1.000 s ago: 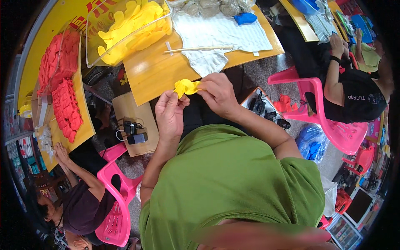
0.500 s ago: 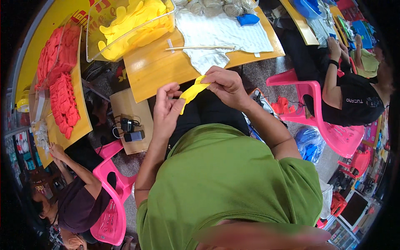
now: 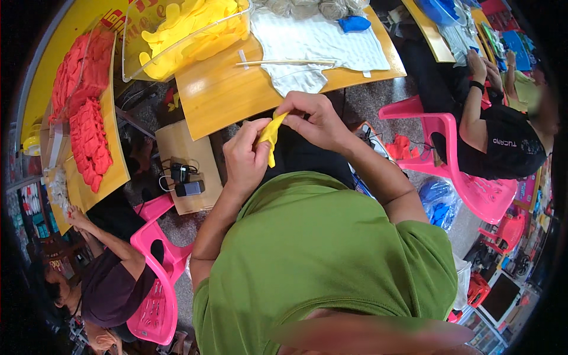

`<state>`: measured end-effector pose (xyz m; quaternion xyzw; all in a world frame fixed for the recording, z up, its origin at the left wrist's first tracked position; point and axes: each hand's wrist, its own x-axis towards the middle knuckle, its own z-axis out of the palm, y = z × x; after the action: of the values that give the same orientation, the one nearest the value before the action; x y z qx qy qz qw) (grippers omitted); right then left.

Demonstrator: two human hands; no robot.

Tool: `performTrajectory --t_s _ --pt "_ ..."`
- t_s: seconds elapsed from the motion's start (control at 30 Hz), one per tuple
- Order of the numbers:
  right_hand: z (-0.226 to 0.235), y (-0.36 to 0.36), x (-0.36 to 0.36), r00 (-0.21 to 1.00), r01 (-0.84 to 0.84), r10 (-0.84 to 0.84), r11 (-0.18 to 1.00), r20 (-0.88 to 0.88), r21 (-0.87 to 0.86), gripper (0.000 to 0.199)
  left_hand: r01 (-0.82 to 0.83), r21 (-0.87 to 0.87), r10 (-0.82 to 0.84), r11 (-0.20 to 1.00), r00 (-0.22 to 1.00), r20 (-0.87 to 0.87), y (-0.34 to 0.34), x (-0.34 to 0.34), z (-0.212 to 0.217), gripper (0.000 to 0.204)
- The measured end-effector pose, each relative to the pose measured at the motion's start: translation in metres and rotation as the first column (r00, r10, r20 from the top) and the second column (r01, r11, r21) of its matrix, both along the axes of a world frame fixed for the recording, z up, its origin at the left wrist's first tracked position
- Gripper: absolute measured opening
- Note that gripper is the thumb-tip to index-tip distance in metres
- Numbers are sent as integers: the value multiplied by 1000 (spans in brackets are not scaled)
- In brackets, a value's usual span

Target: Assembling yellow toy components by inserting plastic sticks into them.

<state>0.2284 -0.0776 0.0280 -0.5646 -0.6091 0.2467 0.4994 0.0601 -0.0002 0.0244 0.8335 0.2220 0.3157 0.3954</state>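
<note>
Over my lap, just off the near table edge, both hands hold a small, soft, elongated yellow cloth piece (image 3: 271, 137). My left hand (image 3: 246, 155) is closed around its lower part, with the thumb pressed on it and the loose end hanging below. My right hand (image 3: 312, 118) pinches the upper tip between thumb and fingers. Many similar yellow pieces fill a clear plastic bin (image 3: 195, 32) on the table at the far left. A thin wooden stick (image 3: 287, 62) lies across a white ribbed cloth (image 3: 331, 44) beyond my hands.
The wooden table (image 3: 219, 103) is in front of me. A small blue piece (image 3: 354, 23) rests on the white cloth. Red pieces (image 3: 90, 145) are heaped on the left table. One co-worker (image 3: 112, 284) sits left, another (image 3: 509, 139) right, on pink chairs (image 3: 452, 148). Cardboard (image 3: 195, 204) holds black adapters.
My left hand has moved right and closed further around the yellow cloth piece. The piece now hangs more upright, and my right hand has shifted slightly left.
</note>
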Motion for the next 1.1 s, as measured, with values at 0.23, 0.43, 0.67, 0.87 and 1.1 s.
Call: performTrajectory --t_s 0.23,0.43,0.67,0.87,1.1 --pt "5 -7 -32 967 246 -254 958 34 145 25 -174 -423 255 889 956 144 2 8 -19 12" --pt "-15 1 -35 941 291 -310 945 136 146 21 -102 -477 241 873 940 240 -7 16 -15 12" --pt "-9 2 -41 958 282 -275 953 -76 112 15 -118 -567 326 815 903 280 -8 20 -18 12" --pt "-16 2 -39 923 378 -383 919 34 111 15 -118 -602 343 790 899 274 -15 26 -22 24" --pt "-11 0 -35 918 374 -393 904 56 207 16 -156 -291 187 944 979 81 -3 29 -29 19"
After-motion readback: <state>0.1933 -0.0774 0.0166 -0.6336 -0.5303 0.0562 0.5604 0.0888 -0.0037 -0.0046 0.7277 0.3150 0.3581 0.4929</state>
